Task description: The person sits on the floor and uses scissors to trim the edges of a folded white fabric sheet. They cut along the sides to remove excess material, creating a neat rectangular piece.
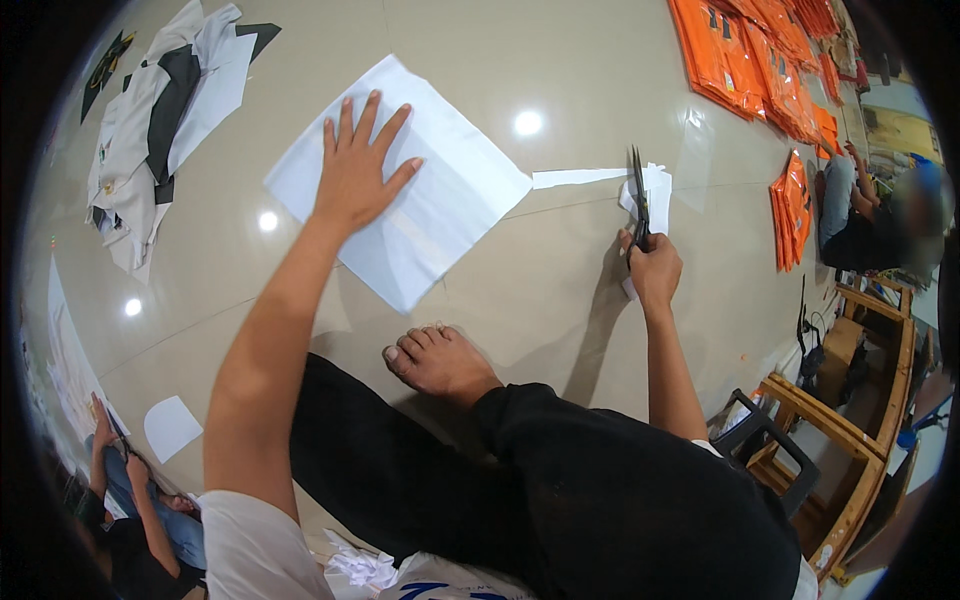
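Left hand (355,180) partly hides white sheet (440,195); right hand (655,272), scissors (641,205)

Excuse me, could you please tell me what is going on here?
A person's left hand lies flat on a white cloth spread on the floor. The right hand holds dark scissors, blades pointing away from the body, above some white scraps. A narrow white strip lies between the cloth and the scraps. The scissors are apart from the cloth. Farther right are packed orange garments.
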### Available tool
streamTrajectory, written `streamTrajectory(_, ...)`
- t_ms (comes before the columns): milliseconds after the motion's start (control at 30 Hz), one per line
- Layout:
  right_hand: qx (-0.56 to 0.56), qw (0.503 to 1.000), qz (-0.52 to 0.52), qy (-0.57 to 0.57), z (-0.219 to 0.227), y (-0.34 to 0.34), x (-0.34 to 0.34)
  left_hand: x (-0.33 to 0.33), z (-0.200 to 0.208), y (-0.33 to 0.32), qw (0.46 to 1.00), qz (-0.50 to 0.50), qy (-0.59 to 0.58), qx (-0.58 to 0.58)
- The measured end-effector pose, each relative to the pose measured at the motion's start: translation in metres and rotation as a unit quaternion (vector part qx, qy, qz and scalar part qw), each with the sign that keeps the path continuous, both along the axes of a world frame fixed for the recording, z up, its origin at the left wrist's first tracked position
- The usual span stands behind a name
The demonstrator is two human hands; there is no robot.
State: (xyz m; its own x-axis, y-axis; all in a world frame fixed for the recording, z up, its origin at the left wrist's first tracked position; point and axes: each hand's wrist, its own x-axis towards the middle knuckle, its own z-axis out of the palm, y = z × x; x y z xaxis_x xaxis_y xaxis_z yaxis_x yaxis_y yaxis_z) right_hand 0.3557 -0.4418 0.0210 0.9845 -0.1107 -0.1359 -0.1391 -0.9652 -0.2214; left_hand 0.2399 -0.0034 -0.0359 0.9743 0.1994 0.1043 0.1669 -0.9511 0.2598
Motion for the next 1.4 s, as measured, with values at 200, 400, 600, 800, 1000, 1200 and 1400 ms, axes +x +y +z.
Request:
streamTrajectory(200, 0.054, 0.998, -0.009, 0.02, 0.008, -0.018, -0.02, 0.022, 0.012, 0.036, 0.991, -0.128, -0.046, -0.014)
streamTrajectory(400, 0.022, 1.0, 0.01, 0.01, 0.011, -0.018, -0.04, -0.016, 0.026, -0.006, 0.943, -0.27, -0.035, -0.192)
streamTrajectory(600, -0.007, 0.982, 0.065, 0.179, 0.028, 0.002, -0.022, -0.042, 0.025, -0.023, 0.949, -0.215, -0.022, -0.229)
streamTrajectory(800, 0.02, 0.977, 0.117, 0.18, 0.021, -0.013, -0.021, -0.04, 0.021, -0.025, 0.944, -0.194, -0.026, -0.267)
streamTrajectory(1000, 0.053, 0.964, 0.223, 0.133, 0.027, 0.027, -0.048, -0.044, 0.021, -0.023, 0.944, -0.179, -0.029, -0.276)
streamTrajectory(1200, 0.397, 0.815, 0.078, 0.414, 0.011, 0.106, -0.08, -0.043, 0.023, -0.024, 0.941, -0.174, -0.025, -0.29)
streamTrajectory(1400, 0.546, 0.709, -0.07, 0.441, 0.005, 0.165, -0.073, -0.046, 0.024, -0.021, 0.941, -0.178, -0.022, -0.289)
